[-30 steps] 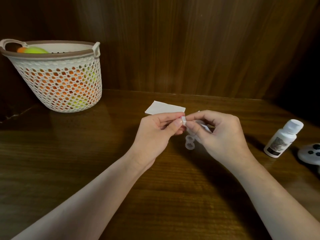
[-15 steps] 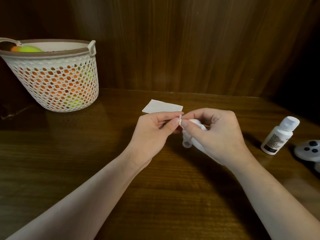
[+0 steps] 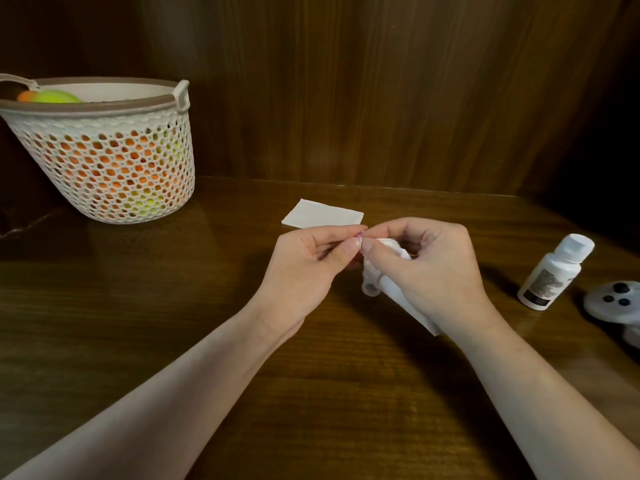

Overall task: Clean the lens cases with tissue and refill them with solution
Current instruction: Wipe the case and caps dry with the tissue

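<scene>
Right hand (image 3: pixel 429 268) now presses tissue (image 3: pixel 388 245) deeper into the case (image 3: pixel 370 288); left hand (image 3: pixel 308 265) pinches its top. Wiping continues.

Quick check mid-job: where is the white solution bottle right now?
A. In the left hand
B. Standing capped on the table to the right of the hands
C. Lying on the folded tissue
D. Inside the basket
B: the solution bottle stands on the table with its cap on, right of the right hand, with neither hand touching it.
</scene>
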A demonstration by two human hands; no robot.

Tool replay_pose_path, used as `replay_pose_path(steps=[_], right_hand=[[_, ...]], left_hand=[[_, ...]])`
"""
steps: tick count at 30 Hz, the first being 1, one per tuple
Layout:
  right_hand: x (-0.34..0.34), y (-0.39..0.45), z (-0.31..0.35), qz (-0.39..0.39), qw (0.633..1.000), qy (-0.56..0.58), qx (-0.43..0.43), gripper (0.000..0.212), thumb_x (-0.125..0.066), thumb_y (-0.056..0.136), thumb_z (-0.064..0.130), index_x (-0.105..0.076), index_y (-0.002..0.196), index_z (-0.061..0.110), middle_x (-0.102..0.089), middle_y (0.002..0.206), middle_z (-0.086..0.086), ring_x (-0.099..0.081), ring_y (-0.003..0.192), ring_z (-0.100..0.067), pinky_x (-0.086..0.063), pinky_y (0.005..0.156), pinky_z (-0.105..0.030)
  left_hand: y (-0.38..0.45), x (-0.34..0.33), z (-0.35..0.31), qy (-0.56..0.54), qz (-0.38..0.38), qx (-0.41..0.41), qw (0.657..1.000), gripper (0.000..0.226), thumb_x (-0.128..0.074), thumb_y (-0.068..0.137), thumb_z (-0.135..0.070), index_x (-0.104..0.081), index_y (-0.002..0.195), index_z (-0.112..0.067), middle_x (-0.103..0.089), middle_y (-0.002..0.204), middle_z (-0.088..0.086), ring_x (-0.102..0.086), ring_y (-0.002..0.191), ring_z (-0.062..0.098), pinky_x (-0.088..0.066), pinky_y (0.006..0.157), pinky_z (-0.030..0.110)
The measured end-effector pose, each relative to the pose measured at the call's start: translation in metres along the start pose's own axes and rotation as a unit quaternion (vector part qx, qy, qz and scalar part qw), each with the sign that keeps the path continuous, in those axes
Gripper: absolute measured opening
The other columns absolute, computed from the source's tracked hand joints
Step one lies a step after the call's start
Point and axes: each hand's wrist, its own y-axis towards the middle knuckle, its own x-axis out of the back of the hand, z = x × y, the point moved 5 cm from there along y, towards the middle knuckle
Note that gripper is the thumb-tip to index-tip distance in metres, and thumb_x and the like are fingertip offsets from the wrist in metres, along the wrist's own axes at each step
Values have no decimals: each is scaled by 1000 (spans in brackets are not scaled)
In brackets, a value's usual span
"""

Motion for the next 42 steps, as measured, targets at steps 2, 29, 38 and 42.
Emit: replay_pose_path(steps=[2, 29, 38, 42], right_hand=[[2, -1, 1, -31, 999, 13, 3, 13, -85, 89, 24, -81, 86, 35, -78, 89, 24, -73, 85, 7, -51, 53, -5], [10, 5, -10, -99, 995, 4, -12, 8, -85, 88, 31, -80, 89, 37, -78, 91, 25, -73, 91, 4, -55, 66, -7], [4, 6, -8, -66, 998, -3, -24, 7, -85, 91, 35, -80, 95, 38, -78, 96, 23, -73, 95, -2, -62, 80, -29], [3, 6, -7, -51, 999, -6, -18, 9, -85, 91, 37, -79, 96, 39, -78, 97, 23, -73, 96, -1, -61, 80, -27]], left_hand=[[0, -3, -2, -5, 3, 0, 1000, 32, -67, 101, -6, -75, 131, -13, -79, 124, -1, -75, 114, 13, -61, 102, 42], [5, 2, 3, -91, 18, 39, 995, 25, -66, 102, -8, -78, 119, -23, -82, 110, -1, -78, 108, 18, -62, 92, 28], [6, 2, 2, -113, 24, 47, 992, 33, -70, 99, -9, -72, 127, -26, -82, 112, -3, -78, 108, 15, -63, 92, 28], [5, 3, 1, -140, 29, 44, 989, 34, -67, 101, -8, -72, 133, -20, -81, 117, -1, -77, 112, 15, -62, 92, 27]])
